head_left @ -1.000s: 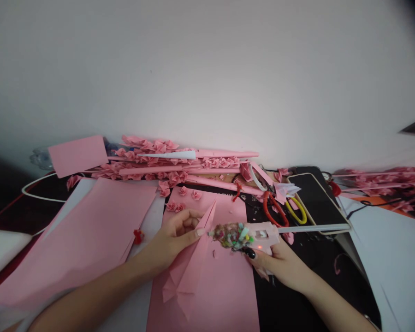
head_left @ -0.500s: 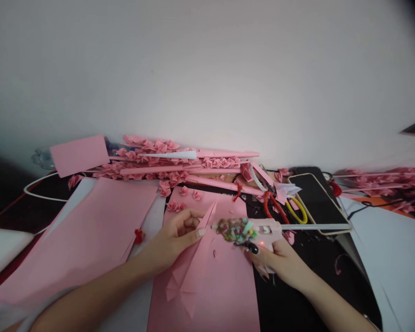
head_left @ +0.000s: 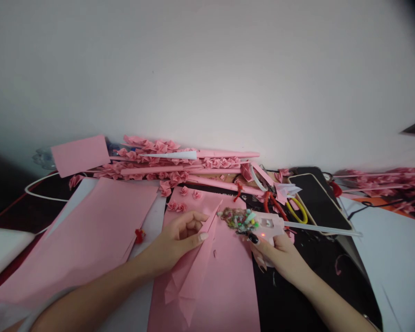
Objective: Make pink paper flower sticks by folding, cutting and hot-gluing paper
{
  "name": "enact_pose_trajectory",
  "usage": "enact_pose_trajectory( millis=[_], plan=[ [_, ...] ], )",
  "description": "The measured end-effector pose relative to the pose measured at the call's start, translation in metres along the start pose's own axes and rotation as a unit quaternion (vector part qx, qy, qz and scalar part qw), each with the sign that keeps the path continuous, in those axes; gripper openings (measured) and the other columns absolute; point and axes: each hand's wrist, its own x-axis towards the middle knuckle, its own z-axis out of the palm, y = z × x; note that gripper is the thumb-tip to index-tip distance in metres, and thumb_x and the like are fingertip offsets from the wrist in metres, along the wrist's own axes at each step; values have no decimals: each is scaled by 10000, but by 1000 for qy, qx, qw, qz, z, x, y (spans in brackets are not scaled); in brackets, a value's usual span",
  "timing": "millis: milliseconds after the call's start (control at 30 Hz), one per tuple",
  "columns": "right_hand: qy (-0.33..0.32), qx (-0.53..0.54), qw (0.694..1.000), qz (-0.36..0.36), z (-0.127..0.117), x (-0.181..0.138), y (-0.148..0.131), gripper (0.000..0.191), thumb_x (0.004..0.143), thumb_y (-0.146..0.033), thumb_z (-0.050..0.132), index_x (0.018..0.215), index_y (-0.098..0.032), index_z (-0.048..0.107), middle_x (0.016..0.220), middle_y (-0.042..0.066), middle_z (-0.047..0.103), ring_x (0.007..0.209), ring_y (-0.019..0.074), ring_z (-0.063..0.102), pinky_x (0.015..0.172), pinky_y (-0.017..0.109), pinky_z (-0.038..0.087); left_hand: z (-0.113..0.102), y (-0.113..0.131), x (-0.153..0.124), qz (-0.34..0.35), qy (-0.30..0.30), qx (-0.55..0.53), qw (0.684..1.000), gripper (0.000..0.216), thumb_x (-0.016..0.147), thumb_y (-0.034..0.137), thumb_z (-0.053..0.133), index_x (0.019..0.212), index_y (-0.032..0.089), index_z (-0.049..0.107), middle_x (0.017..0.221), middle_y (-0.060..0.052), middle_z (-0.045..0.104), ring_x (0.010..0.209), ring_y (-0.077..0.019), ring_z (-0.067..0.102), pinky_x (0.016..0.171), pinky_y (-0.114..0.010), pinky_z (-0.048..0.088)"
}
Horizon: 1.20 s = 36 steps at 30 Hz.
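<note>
My left hand (head_left: pixel 185 237) pinches a pink folded paper cone (head_left: pixel 202 263) near its pointed upper end. The cone slants over a pink paper sheet (head_left: pixel 231 295), its wide notched end toward me. In my right hand (head_left: pixel 280 253) is a pale pink hot glue gun (head_left: pixel 269 226) with a small orange light lit. Hardened, multicoloured blobs coat its front, and a long clear glue stick (head_left: pixel 325 228) juts from the back. The nozzle points left, close to the cone's upper edge; whether it touches I cannot tell. Several small pink paper roses (head_left: pixel 176 206) lie just beyond my left hand.
Pink paper flower stems (head_left: pixel 152 168) are heaped along the wall. Stacked pink sheets (head_left: pixel 90 230) lie at left, with a white device (head_left: pixel 7 251) beyond. Scissors with red and yellow handles (head_left: pixel 297 210) and a phone (head_left: pixel 320 200) sit at right, near white paper (head_left: pixel 390 249).
The glue gun has shifted slightly right and up, its nozzle now nearer the cone's tip. The cone has turned a little, its tip moving right.
</note>
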Motion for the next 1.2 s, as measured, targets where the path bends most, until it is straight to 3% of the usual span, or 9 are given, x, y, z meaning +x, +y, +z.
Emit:
enact_pose_trajectory(
  millis=[367,700,867,1000,1200],
  plan=[
    [-90,32,994,54,-4,-4,-1,448,800,-567,550,602,-178,447,454,-57,422,359,59,383,352,186,272,-1,3,0,4,17,10,1000,247,813,308,578,1024,191,523,902,-22,556,864,-168,532,756,-294,399],
    [-37,-13,999,14,-4,1,-4,470,852,-536,488,548,-181,436,435,-43,429,368,62,356,371,202,276,2,5,-1,0,0,7,1000,231,814,297,571,1014,193,520,887,-16,562,852,-167,537,761,-298,406],
    [-49,5,998,27,-2,-3,-3,339,830,-505,539,755,-179,483,483,-72,428,375,65,368,369,192,297,1,3,1,5,5,-15,1000,228,819,316,580,1005,195,529,886,-17,562,871,-179,549,776,-311,408],
    [-89,22,995,46,0,-6,-3,360,825,-507,549,918,-163,495,500,-84,421,381,62,366,365,178,299,0,1,3,17,30,-7,999,215,826,317,585,1008,210,545,872,-1,566,857,-159,535,763,-277,396],
    [-170,55,983,53,-3,-10,0,328,833,-437,581,972,-158,477,497,-97,423,369,44,356,358,155,283,-2,-4,3,20,45,3,999,245,829,333,589,1035,212,532,864,4,548,860,-158,522,759,-273,396]
  ],
)
